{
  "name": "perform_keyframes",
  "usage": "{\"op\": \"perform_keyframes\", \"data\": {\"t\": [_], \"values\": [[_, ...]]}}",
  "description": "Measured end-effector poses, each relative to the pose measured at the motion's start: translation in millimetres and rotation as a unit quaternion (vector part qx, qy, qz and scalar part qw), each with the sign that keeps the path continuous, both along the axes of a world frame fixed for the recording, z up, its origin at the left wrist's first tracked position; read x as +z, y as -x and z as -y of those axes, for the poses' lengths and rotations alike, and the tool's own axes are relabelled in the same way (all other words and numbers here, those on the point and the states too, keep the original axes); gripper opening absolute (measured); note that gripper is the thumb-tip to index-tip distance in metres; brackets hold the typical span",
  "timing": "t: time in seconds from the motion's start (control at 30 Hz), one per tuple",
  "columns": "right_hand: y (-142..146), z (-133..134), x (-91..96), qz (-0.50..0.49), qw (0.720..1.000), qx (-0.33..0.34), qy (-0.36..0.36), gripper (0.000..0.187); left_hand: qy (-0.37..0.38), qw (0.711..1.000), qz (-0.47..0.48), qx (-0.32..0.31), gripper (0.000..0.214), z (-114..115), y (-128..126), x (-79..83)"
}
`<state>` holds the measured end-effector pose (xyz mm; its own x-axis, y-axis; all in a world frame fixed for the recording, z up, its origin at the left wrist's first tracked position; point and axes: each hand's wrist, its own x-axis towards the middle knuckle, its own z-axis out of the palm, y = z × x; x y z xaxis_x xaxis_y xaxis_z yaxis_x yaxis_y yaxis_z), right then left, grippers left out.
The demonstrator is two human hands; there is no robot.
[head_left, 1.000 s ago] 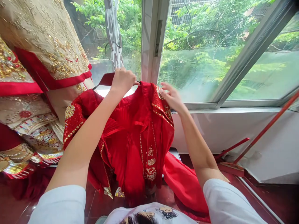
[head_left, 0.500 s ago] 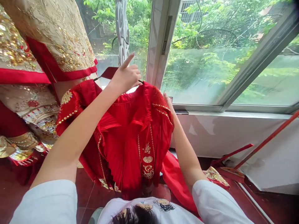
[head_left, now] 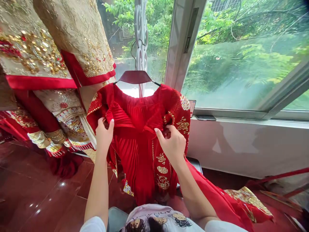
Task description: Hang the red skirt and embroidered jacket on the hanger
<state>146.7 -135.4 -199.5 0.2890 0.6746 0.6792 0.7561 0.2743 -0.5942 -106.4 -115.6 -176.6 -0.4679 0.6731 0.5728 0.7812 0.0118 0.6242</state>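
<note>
A red jacket (head_left: 175,106) with gold embroidery and beaded edging hangs on a dark red hanger (head_left: 135,77). Its front is parted over a pleated red garment (head_left: 137,151). My left hand (head_left: 104,133) is closed on the jacket's front edge on the left, thumb pointing up and fingertips tucked behind the cloth. On the opposite side my right hand (head_left: 174,145) pinches the other front edge near the chest. Some fingertips of both hands are hidden by fabric.
Beige and red gowns (head_left: 87,48) with gold sequins hang at the left. Behind the hanger is a scrolled metal post (head_left: 141,42) before the window. A phone (head_left: 205,118) lies on the sill. Red fabric (head_left: 214,196) with a gold end trails right; a grey seat edge (head_left: 194,163) shows behind.
My left hand has come down from the hanger to the jacket's left front edge. My right hand has moved from the shoulder to the right front edge. The view has shifted left.
</note>
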Motion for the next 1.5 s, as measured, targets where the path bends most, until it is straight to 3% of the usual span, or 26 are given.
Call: {"op": "perform_keyframes", "data": {"t": [0.1, 0.17, 0.23, 0.33, 0.43, 0.5, 0.57, 0.7, 0.83, 0.93, 1.03, 1.1, 1.2, 1.3, 1.33, 1.4, 1.5], "values": [[5, -14, -1.6, -0.004, 0.997, 0.023, 0.068, 0.034, 0.002, 0.999, -0.049, -0.009, 0.02, 4, -9, 1.4], [8, -14, 0.8, -0.036, 0.993, 0.082, 0.074, 0.035, -0.019, 0.997, -0.065, -0.019, 0.021, 18, -22, 8.7], [14, -7, 10.1, -0.072, 0.984, 0.159, 0.028, 0.038, -0.034, 0.996, -0.071, -0.047, 0.022, 35, -38, 17.9], [27, 5, 39.4, -0.067, 0.965, 0.234, -0.094, 0.041, -0.055, 0.991, -0.087, -0.091, 0.023, 51, -66, 36.1], [41, -5, 70.0, -0.054, 0.953, 0.242, -0.174, 0.04, -0.073, 0.983, -0.121, -0.118, 0.025, 41, -92, 54.1], [48, -28, 77.2, -0.062, 0.956, 0.24, -0.158, 0.038, -0.052, 0.98, -0.141, -0.127, 0.022, 21, -104, 58.9], [52, -56, 71.0, -0.067, 0.962, 0.246, -0.1, 0.036, -0.008, 0.978, -0.155, -0.14, 0.017, 1, -110, 55.8], [51, -93, 44.4, -0.065, 0.958, 0.276, -0.025, 0.032, 0.033, 0.974, -0.157, -0.157, 0.017, -19, -114, 36.2], [43, -97, 27.9, -0.105, 0.941, 0.321, -0.005, 0.03, -0.003, 0.979, -0.105, -0.173, 0.013, -18, -113, 12.5], [37, -94, 12.1, -0.174, 0.921, 0.347, 0.023, 0.026, -0.039, 0.973, 0.033, -0.224, 0.006, -17, -106, -9.1], [30, -86, -12.6, -0.203, 0.917, 0.338, 0.057, 0.028, -0.091, 0.927, 0.206, -0.3, 0.009, -13, -96, -28.3], [25, -75, -31.2, -0.19, 0.929, 0.306, 0.087, 0.031, -0.109, 0.897, 0.281, -0.322, 0.013, -5, -91, -37.0], [23, -48, -58.9, -0.151, 0.962, 0.204, 0.103, 0.03, -0.108, 0.886, 0.337, -0.301, 0.023, 14, -84, -48.8], [31, -20, -85.3, -0.122, 0.992, 0.031, 0.015, 0.024, -0.087, 0.896, 0.353, -0.254, 0.028, 29, -79, -68.0], [36, -14, -92.7, -0.116, 0.993, 0.006, -0.02, 0.022, -0.07, 0.901, 0.353, -0.242, 0.031, 31, -78, -76.4], [49, -10, -103.0, -0.099, 0.993, 0.052, -0.032, 0.02, -0.021, 0.911, 0.34, -0.232, 0.038, 29, -77, -94.5], [67, -25, -105.2, -0.064, 0.981, 0.15, 0.103, 0.023, 0.058, 0.917, 0.305, -0.25, 0.04, 19, -78, -118.2]]}}
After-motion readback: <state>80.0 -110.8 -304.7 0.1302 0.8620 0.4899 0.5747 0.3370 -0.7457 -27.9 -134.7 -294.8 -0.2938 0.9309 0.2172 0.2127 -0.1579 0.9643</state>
